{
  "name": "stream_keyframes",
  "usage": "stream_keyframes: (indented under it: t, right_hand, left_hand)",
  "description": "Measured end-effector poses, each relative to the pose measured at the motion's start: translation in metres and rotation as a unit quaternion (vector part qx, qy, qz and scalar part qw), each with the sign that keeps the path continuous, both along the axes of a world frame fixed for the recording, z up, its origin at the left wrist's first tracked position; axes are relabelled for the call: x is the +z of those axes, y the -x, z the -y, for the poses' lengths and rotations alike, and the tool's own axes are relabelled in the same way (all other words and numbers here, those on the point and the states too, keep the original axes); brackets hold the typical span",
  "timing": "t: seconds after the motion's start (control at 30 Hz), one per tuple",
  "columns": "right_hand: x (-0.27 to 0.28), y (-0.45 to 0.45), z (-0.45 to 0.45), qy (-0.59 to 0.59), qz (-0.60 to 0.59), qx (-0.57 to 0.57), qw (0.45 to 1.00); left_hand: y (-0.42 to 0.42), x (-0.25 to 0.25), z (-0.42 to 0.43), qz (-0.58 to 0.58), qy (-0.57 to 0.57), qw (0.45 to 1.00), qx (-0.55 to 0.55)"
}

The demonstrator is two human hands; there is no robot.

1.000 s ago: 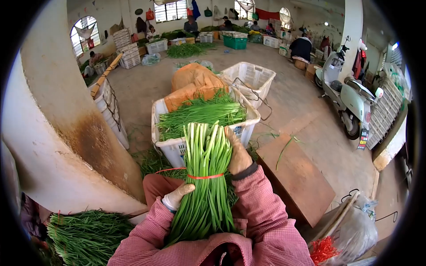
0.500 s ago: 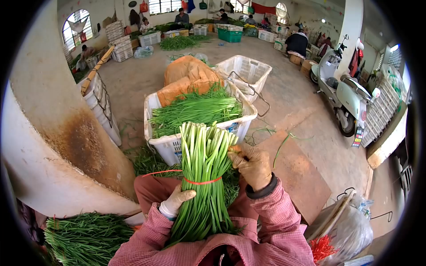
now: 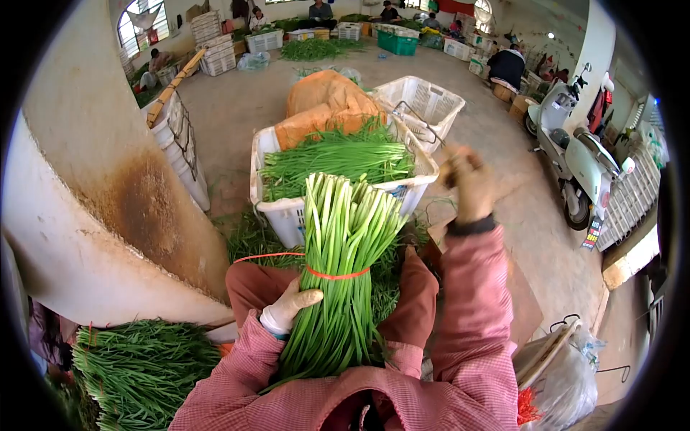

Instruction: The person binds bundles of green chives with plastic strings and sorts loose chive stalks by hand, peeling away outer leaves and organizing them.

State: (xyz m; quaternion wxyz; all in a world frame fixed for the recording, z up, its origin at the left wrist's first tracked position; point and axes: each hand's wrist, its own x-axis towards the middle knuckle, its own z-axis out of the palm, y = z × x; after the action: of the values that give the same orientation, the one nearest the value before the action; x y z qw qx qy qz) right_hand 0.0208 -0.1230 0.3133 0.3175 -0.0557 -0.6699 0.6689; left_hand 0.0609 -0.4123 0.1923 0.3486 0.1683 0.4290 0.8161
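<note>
Beyond the bunch (image 3: pixel 338 302) — crates (image 3: pixel 282 219) dot the grey-brown floor (image 3: pixel 237 108).

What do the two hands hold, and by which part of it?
Left hand: the bundle, by its side, just below the red band. Right hand: blurred, cannot tell.

I can read no text for certain on my feed. The one place where I make out what look like printed characters is a dark plate (image 3: pixel 593 233) low at the back of the scooter (image 3: pixel 588 159), over on the right of my view. I see whitish, yellow and reddish marks there, running down the plate, but they show too small for me to tell any letter, number or brand from them.
</note>
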Motion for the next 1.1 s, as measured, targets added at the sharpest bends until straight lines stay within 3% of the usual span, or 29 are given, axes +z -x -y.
stream_keyframes:
  t: [0.07, 0.13, 0.2, 0.23, 0.27, 0.3, 0.33, 0.4, 0.5, 0.53, 0.6, 0.67, 0.7, 0.73, 0.8, 0.87, 0.93, 0.97, 1.0, 1.03, 1.07, 1.1]
  right_hand:
    - [0.002, -0.001, -0.009, -0.013, -0.042, -0.055, 0.998]
    - [0.004, -0.023, 0.003, -0.142, -0.02, -0.017, 0.99]
    - [-0.023, -0.048, 0.039, -0.182, 0.061, 0.103, 0.976]
    - [-0.05, -0.055, 0.053, -0.162, 0.046, 0.182, 0.969]
    - [-0.063, -0.061, 0.073, -0.227, -0.005, 0.21, 0.951]
    - [-0.071, -0.064, 0.086, -0.316, 0.031, 0.212, 0.924]
    - [-0.089, -0.056, 0.1, -0.382, -0.056, 0.131, 0.913]
    - [-0.095, -0.05, 0.104, -0.342, -0.046, 0.1, 0.933]
    - [-0.057, -0.048, 0.093, -0.109, 0.066, 0.209, 0.97]
    - [-0.038, -0.05, 0.084, -0.049, 0.152, 0.291, 0.943]
    - [-0.012, -0.065, 0.063, -0.01, 0.235, 0.52, 0.821]
    - [-0.005, -0.081, 0.053, 0.047, 0.227, 0.676, 0.7]
    - [-0.003, -0.08, 0.061, -0.103, 0.2, 0.582, 0.781]
    - [-0.026, -0.069, 0.072, -0.232, 0.078, 0.398, 0.884]
    - [-0.034, -0.052, 0.087, -0.196, 0.002, 0.228, 0.954]
    - [-0.014, -0.044, 0.117, -0.241, -0.16, 0.2, 0.936]
    - [0.02, -0.036, 0.145, -0.408, -0.202, 0.132, 0.881]
    - [0.027, -0.025, 0.16, -0.403, -0.211, 0.139, 0.88]
    - [0.034, -0.014, 0.176, -0.484, -0.208, 0.086, 0.845]
    - [0.037, -0.008, 0.187, -0.56, -0.203, 0.031, 0.802]
    - [0.038, -0.005, 0.193, -0.556, -0.212, 0.038, 0.803]
    - [0.039, -0.004, 0.2, -0.541, -0.242, 0.024, 0.805]
  left_hand:
    - [-0.001, -0.003, 0.002, 0.066, -0.007, 0.998, -0.001]
    - [0.004, -0.008, 0.002, 0.058, -0.002, 0.997, 0.053]
    - [0.015, -0.002, 0.003, 0.055, -0.002, 0.996, 0.074]
    - [0.02, 0.004, 0.002, 0.04, -0.003, 0.995, 0.097]
    - [0.025, 0.009, 0.0, 0.021, -0.003, 0.993, 0.119]
    - [0.037, 0.001, 0.0, -0.008, 0.007, 0.99, 0.14]
    - [0.05, -0.004, 0.002, 0.061, -0.06, 0.985, 0.151]
    - [0.049, 0.008, 0.003, -0.015, -0.004, 0.975, 0.221]
    - [0.054, 0.023, 0.002, -0.072, 0.017, 0.956, 0.283]
    - [0.055, 0.026, -0.001, -0.086, 0.002, 0.95, 0.301]
    - [0.057, 0.036, -0.001, -0.053, 0.024, 0.944, 0.325]
    - [0.06, 0.038, 0.0, -0.073, 0.034, 0.934, 0.348]
    - [0.063, 0.039, 0.0, -0.094, 0.043, 0.924, 0.367]
    - [0.07, 0.033, 0.002, -0.101, 0.041, 0.921, 0.374]
    - [0.087, 0.02, 0.009, -0.266, 0.219, 0.812, 0.471]
    - [0.077, 0.052, 0.006, -0.297, 0.18, 0.821, 0.453]
    - [0.067, 0.071, 0.014, -0.394, 0.341, 0.725, 0.449]
    - [0.054, 0.089, 0.015, -0.431, 0.356, 0.685, 0.467]
    - [0.05, 0.099, 0.021, -0.432, 0.361, 0.677, 0.474]
    - [0.049, 0.107, 0.029, -0.475, 0.406, 0.622, 0.472]
    - [0.048, 0.116, 0.037, -0.514, 0.449, 0.564, 0.466]
    - [0.044, 0.126, 0.046, -0.513, 0.471, 0.55, 0.462]
